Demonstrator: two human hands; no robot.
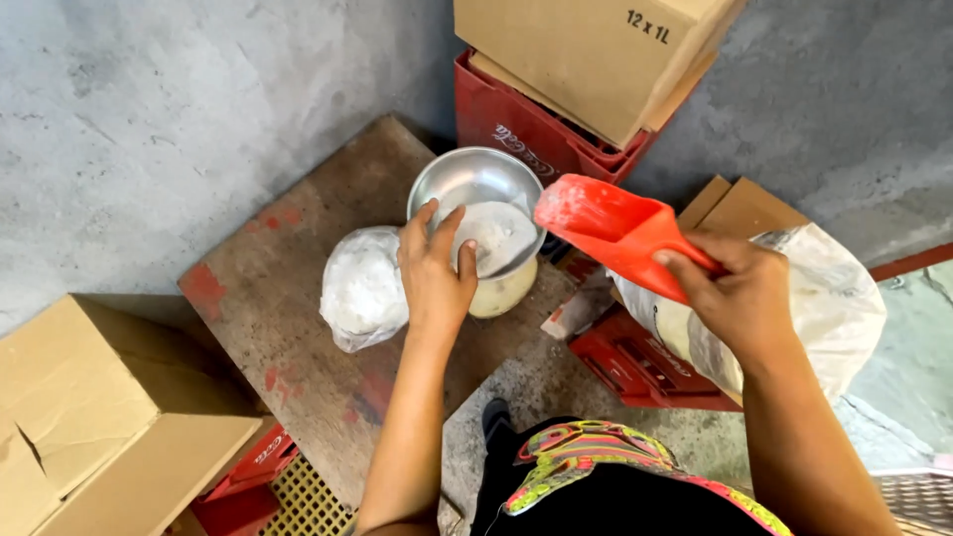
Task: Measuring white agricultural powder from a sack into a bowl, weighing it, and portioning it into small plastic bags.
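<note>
My left hand (433,268) grips the near rim of a metal bowl (467,179) that holds white powder (496,236). The bowl sits on a cream-coloured base on a worn wooden board (288,298). My right hand (740,293) holds a red plastic scoop (608,223) by its handle, its mouth tipped toward the bowl's right edge and dusted with powder. Left of the bowl lies a tied clear bag of white powder (362,288). Under my right hand a large white sack (834,298) rests on a red crate (635,367).
A red crate (526,129) with a cardboard box (586,50) on top stands behind the bowl. An open cardboard box (99,417) sits at the lower left over another red crate (248,486). The floor and wall are grey concrete (149,119).
</note>
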